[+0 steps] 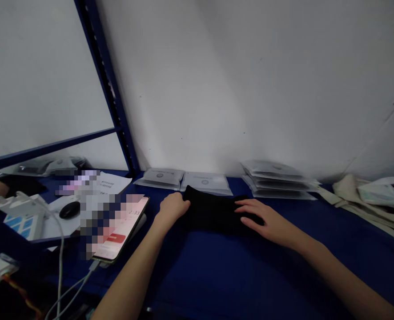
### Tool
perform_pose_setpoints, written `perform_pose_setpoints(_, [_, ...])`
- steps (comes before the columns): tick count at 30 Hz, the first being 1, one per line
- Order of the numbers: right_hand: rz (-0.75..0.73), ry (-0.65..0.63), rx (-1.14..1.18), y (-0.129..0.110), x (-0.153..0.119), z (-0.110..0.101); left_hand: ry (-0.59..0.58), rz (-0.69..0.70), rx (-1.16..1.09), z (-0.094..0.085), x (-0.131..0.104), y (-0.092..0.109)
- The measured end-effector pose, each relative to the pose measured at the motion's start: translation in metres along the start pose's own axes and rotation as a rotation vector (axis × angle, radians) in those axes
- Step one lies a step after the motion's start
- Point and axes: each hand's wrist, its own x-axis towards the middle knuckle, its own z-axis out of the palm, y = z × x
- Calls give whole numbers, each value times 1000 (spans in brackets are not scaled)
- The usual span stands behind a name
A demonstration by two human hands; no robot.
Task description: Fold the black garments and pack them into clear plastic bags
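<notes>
The clearest characters stood on the lit screen of the phone (126,235) — the digits "2:33", near its upper edge, with pixelation beside them, so a further digit in front could not be ruled out. Lettering on the red button (116,238) lower on that screen was too small to read. The white sheet (115,181) behind the phone carried short lines of dark print, too blurred to make out. The two frosted packets (205,182) by the wall each bore a round emblem and a line of lettering — both illegible.
</notes>
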Motion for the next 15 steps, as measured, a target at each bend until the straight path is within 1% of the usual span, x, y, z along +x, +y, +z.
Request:
perform_pose_setpoints(4, [23, -38, 73, -1, -2, -1, 74, 11, -100, -3, 4, -2])
perform_pose_setpoints(7, [8, -21, 101, 2, -3, -3, 105, 9, -144, -3, 6, -4])
perform_pose_setpoints(11, [2, 13, 70, 9, -4, -4, 183, 2, -208, -1, 10, -6])
perform_pose_setpoints(15, [8, -39, 49, 11, -4, 1, 275, 22, -385, 2, 12, -4])
